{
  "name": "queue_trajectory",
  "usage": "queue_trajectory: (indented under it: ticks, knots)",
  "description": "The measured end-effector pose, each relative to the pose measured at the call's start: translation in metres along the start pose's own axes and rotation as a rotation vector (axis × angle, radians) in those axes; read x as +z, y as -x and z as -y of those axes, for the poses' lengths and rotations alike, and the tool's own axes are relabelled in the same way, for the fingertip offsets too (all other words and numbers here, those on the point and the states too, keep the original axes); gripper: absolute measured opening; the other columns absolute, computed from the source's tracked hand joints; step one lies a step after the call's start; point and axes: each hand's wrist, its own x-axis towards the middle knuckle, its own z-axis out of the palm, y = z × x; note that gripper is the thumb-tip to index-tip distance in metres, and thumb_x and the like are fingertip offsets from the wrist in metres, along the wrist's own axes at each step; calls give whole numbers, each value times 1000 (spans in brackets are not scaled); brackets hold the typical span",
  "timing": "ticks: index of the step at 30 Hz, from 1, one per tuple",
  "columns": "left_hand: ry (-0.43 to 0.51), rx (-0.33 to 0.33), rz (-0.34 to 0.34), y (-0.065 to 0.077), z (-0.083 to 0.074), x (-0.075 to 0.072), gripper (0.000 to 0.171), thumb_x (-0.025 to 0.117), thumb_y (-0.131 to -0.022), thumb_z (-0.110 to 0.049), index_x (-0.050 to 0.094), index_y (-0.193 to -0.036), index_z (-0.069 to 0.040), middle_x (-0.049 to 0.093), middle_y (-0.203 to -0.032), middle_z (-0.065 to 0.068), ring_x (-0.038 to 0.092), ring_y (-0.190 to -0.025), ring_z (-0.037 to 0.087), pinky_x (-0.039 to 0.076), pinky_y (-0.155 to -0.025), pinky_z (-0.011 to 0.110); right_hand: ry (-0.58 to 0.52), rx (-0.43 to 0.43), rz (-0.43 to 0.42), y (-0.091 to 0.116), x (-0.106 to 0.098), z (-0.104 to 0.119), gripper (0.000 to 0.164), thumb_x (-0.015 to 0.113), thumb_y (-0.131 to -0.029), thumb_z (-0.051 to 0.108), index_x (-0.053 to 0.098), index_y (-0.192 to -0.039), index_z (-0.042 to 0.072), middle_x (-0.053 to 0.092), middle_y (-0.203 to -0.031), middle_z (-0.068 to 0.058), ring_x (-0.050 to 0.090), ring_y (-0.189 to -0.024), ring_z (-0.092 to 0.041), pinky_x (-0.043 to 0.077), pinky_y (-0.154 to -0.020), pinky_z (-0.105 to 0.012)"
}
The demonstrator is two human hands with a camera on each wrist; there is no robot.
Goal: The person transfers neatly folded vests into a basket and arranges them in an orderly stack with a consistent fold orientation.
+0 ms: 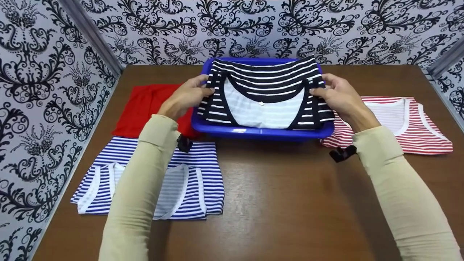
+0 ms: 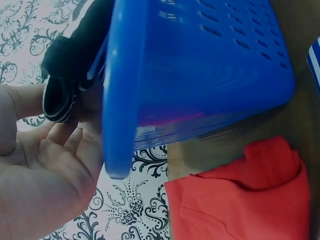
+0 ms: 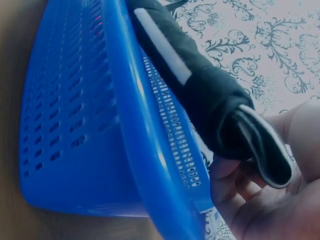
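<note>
"Holding what?"

"A folded black-and-white striped tank top (image 1: 266,87), above the blue plastic basket (image 1: 261,133); my left hand (image 1: 189,93) and right hand (image 1: 340,95) pinch its sides."

"Which step?"

"A two-handed carry, I'd judge; next calls for keeping it level."

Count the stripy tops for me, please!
3: a black-striped top held over the blue basket, a blue-striped top at front left, a red-striped top on the right. More could be hidden inside the basket.

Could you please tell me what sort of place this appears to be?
Perhaps a small laundry corner, though I cannot tell whether at home or staged: a brown table, a blue basket and a black-striped top held over it.
</note>
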Motion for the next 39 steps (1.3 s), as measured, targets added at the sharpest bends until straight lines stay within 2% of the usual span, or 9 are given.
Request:
queue_trajectory:
  ticks: [9, 14, 19, 25, 28, 36, 39]
  knots:
    - [-36, -14, -29, -8, 2, 1, 35, 51, -102, -11, 50, -137, -16, 60, -115, 7, 60, -101, 21, 51, -89, 36, 78, 4, -9, -9, 0, -1, 39, 63, -96, 13, 48, -132, 6, 70, -96, 3, 71, -79, -11, 59, -70, -27]
    - [-55, -26, -35, -13, 6, 0, 37, 52, -102, -11, 50, -139, -16, 60, -116, 7, 61, -101, 20, 51, -89, 35, 99, 32, 5, -13, 1, -2, 47, 65, -96, 16, 45, -137, 4, 70, -97, 4, 70, -80, -10, 59, -71, -28]
    - [-50, -52, -41, -13, 5, 2, 36, 50, -103, -12, 49, -139, -16, 61, -116, 8, 62, -100, 20, 53, -88, 35, 159, 54, 7, -15, 1, -5, 49, 66, -95, 20, 44, -136, 4, 71, -90, 8, 69, -77, -7, 57, -70, -26]
    - [-55, -73, -48, -13, 2, 5, 35, 50, -103, -13, 50, -137, -17, 61, -114, 8, 64, -97, 21, 54, -85, 35, 287, 31, -40, -17, 1, -8, 49, 67, -94, 25, 45, -132, 2, 61, -73, 12, 60, -67, -2, 51, -64, -21]
    - [-36, -74, -58, -13, 2, 4, 32, 50, -103, -12, 51, -134, -15, 61, -111, 8, 64, -96, 21, 54, -85, 35, 318, 12, -57, -18, 2, -8, 48, 67, -94, 27, 47, -130, 2, 58, -71, 12, 58, -64, -2, 49, -62, -20]
    - [-43, -51, -64, -15, 6, 6, 29, 50, -102, -10, 52, -131, -12, 60, -110, 7, 62, -97, 20, 53, -87, 34, 322, -9, -77, -17, 4, -11, 40, 66, -95, 27, 50, -123, 4, 66, -76, 13, 64, -63, -3, 53, -61, -21]
    - [-66, -47, -66, -15, 5, 6, 30, 50, -102, -9, 51, -132, -11, 59, -110, 8, 62, -96, 19, 53, -87, 34, 373, -31, -94, -17, 5, -12, 39, 66, -94, 28, 52, -121, 4, 67, -76, 14, 63, -64, -3, 52, -62, -20]
